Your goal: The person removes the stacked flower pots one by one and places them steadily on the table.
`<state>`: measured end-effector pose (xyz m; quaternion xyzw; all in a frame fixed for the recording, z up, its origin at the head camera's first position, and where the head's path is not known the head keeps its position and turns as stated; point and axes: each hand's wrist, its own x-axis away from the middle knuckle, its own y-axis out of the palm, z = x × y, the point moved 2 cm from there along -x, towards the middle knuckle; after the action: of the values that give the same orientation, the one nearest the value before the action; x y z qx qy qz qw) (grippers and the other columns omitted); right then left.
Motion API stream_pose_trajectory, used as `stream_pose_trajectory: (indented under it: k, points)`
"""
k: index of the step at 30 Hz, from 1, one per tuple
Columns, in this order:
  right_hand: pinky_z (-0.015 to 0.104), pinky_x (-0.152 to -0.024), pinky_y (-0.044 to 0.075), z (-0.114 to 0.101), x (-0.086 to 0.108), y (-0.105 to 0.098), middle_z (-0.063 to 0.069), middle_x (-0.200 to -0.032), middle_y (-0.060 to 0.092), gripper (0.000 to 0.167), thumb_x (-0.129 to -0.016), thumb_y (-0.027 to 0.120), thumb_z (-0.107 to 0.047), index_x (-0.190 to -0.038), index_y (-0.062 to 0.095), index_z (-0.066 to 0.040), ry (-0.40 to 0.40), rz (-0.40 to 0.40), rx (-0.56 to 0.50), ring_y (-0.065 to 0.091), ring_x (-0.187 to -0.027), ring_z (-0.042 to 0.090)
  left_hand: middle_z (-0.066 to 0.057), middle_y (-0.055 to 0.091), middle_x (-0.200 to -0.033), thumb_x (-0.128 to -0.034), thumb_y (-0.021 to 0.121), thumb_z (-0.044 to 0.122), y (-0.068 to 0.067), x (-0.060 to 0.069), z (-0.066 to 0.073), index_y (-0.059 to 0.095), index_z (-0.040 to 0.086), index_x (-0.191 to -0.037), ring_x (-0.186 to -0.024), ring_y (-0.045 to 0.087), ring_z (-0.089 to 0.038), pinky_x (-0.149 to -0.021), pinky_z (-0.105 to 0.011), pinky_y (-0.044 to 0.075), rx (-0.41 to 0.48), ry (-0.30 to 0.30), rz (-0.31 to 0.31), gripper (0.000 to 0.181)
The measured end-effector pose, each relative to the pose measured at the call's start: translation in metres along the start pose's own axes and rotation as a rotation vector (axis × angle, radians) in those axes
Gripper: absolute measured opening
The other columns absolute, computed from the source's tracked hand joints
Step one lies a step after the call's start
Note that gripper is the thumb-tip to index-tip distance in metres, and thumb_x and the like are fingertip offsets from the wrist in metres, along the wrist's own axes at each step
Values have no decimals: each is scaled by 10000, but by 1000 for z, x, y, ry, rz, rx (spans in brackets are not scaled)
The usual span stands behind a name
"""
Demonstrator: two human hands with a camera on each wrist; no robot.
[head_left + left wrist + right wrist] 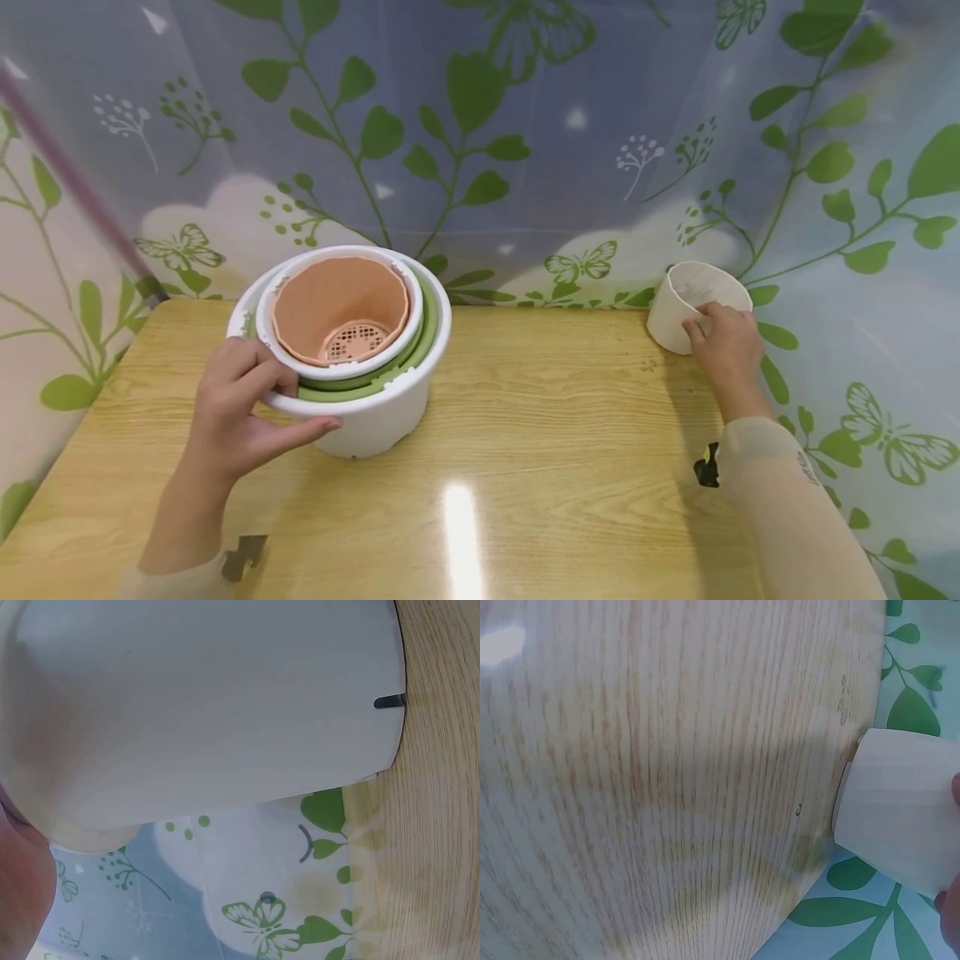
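On the left of the table stands a nested stack of plastic flowerpots. The outermost is a large white flowerpot (pixel 382 423); inside it sit a green flowerpot (pixel 341 395), a smaller white flowerpot (pixel 266 327) and an orange-brown flowerpot (pixel 337 292) with a mesh base. My left hand (pixel 238 408) grips the large pot's near-left rim, fingers over the edge and thumb outside. At the far right, my right hand (pixel 727 348) pinches the rim of a small white flowerpot (pixel 666 315). The left wrist view shows mostly the large pot's smooth wall (pixel 210 712).
The wood-grain table (pixel 555 433) ends at the back against a curtain (pixel 420 208) printed with leaves and butterflies. More of this curtain hangs along both sides. The small pot stands by the table's right back corner. Light glares off the table's front middle.
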<state>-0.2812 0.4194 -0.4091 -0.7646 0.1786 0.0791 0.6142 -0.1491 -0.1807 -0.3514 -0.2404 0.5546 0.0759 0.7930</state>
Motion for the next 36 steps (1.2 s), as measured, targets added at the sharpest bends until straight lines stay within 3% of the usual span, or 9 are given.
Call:
stream_pose_trajectory:
  k: [4,9,14,18,28,36]
  points:
    - [632,-797,436,0,0,3,245,-1118,643,311,-974,642,-287,-1158,622,-37,-19,40,0,504,-1079,474,-32,407,-672,-747,788,613,0,1,-1,507,77,-630,-741,343,-186,-783,-246,239,-2,-2,-6,616]
    - [595,-968,374,-4,1,4,259,-1174,596,299,-935,673,-219,-1152,616,-20,-80,138,-23,478,-1126,483,-29,415,-679,-747,782,625,0,2,-3,500,83,-633,-740,345,-188,-777,-250,237,-13,-2,-12,622]
    - [594,-1003,345,-23,1,-1,250,-1203,587,328,-896,697,-184,-1173,620,-27,-146,223,-81,469,-1151,483,-24,417,-684,-743,776,639,0,3,-5,493,89,-633,-733,338,-183,-767,-252,230,-22,-5,-18,629]
    - [581,-970,378,-51,1,-3,241,-1144,615,297,-872,709,-146,-1132,644,-16,-266,293,-124,507,-1093,473,-22,418,-687,-741,775,643,-1,5,-6,495,91,-635,-731,339,-186,-768,-255,229,-29,-6,-20,628]
    - [530,-915,458,-134,7,-8,156,-1111,645,286,-870,743,-208,-1113,676,-71,-573,355,-183,565,-1055,406,-23,418,-691,-737,779,642,1,7,-7,497,88,-639,-738,338,-187,-768,-253,229,-27,-11,-20,629]
    - [480,-922,465,-207,31,-18,119,-1137,660,317,-868,752,-261,-1122,686,-84,-803,280,-301,577,-1046,337,-32,399,-673,-744,779,633,1,4,-4,488,77,-629,-733,332,-190,-769,-251,228,-21,-5,1,638]
